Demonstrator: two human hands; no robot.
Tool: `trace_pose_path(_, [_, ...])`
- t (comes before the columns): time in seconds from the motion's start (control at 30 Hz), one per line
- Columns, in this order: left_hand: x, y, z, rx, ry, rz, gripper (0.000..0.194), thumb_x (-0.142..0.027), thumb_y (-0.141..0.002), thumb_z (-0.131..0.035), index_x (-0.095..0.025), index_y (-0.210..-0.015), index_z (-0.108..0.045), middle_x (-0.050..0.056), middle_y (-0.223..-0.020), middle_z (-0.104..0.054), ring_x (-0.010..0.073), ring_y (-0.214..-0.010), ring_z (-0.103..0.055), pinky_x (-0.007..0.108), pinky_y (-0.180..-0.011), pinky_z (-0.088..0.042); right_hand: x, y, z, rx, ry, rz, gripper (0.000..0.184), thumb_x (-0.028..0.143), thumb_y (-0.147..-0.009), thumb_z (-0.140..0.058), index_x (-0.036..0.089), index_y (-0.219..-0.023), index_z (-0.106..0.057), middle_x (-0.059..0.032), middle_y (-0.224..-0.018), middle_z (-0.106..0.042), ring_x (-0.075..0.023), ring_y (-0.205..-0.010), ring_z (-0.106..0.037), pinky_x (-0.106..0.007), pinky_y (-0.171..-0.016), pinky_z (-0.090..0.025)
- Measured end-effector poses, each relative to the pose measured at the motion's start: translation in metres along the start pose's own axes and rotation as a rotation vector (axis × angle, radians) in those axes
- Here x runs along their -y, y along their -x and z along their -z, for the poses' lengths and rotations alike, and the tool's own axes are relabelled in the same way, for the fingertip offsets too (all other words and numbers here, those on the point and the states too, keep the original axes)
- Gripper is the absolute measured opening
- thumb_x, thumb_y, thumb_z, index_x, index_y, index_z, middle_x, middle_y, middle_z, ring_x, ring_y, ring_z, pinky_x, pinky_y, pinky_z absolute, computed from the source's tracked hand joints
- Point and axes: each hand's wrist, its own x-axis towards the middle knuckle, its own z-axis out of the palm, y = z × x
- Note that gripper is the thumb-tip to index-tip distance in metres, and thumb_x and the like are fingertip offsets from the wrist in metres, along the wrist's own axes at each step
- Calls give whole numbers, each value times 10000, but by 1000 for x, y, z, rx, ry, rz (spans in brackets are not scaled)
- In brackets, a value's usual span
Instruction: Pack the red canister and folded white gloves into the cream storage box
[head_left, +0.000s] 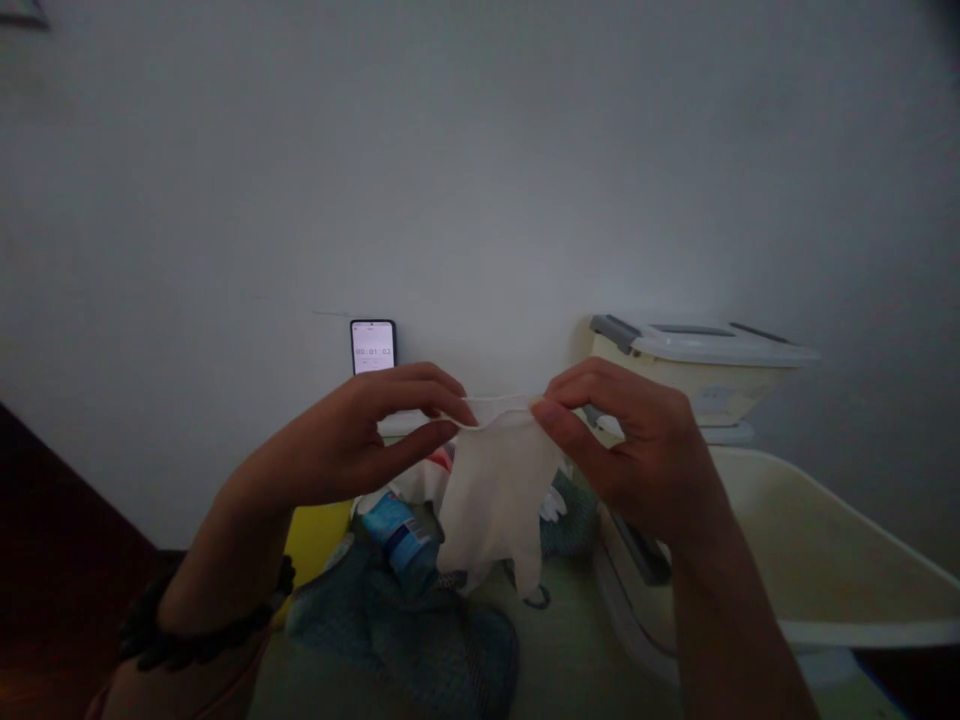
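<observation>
White glove [495, 490]: cuff pinched from both sides

Wall [480, 200] behind, table [566, 640] below. Open tub [885, 634] at right; lidded box [705, 385] beyond it. Blue-green cloth [390, 630] bunched on table. Left hand [379, 430] pinching one side of cuff, right hand [630, 430] pinching the other; glove hangs between them above the table, finger ends down. Blue can [401, 535] tilted by cloth. Phone [373, 348] upright near wall, timer showing. Cuff edge: front lip sags near left hand, narrow gap behind it.

Handling, my judgement: keep pinches level, pull evenly to take up that sag, grip only the rim so lips stay apart. Looks thin; hard tugging could tear it.
</observation>
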Motion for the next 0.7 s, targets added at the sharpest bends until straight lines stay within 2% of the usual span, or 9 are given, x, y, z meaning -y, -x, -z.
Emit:
trace_pose_path(0.17, [-5, 1, 4, -60, -133, -15, 108, -151, -801, -604, -134, -906, -623, 70, -1002, -603, 141, -891, -593, 233, -773, -482, -2, 2, 10, 50, -17, -7, 195, 218, -848, -579, 134, -673, -594, -32, -690, -609, -91, -651, -549, -227, -620, -426])
trace_pose_path(0.3, [-11, 1, 3, -197, -89, -72, 71, -138, -770, -628, -152, -838, -637, 74, -1017, -610, 169, -899, -595, 271, -770, -479, 3, 5, 15, 10, -159, 23, 159, 199, -841, -587, 164, -687, -591, -35, -841, -637, -107, -767, -583, -242, -699, -439])
trace_pose_path(0.37, [-15, 1, 1, -259, 77, -119, 32, -137, -778, -621, -165, -782, -636, 68, -1008, -622, 189, -934, -596, 293, -794, -482, 5, 7, 14, -24, -350, 11, 189, 232, -860, -570, 180, -678, -583, -26, -889, -639, -115, -794, -579, -257, -712, -443])
trace_pose_path(0.47, [-19, -1, -8, -267, 438, -197, 96, -192, -795, -618, -165, -705, -602, 62, -909, -630, 207, -915, -598, 318, -772, -494, 7, 10, 6, -44, -730, -37, 227, 291, -873, -556, 194, -668, -580, -14, -815, -623, -121, -728, -558, -275, -659, -445])
trace_pose_path(0.6, [-20, -5, -23, -265, 863, -248, 189, -277, -772, -612, -178, -655, -501, -5, -651, -514, 126, -609, -519, 263, -549, -451, 11, 11, -11, -31, -1153, -80, 239, 332, -877, -536, 197, -684, -575, 9, -662, -521, -118, -610, -490, -284, -590, -411])
trace_pose_path(0.7, [-17, -5, -31, -212, 1030, -197, 218, -342, -799, -539, -202, -661, -445, -39, -556, -398, 102, -491, -415, 240, -458, -379, 11, 11, -21, -23, -1282, -119, 254, 364, -888, -493, 207, -698, -551, 26, -616, -444, -113, -570, -428, -281, -568, -385])
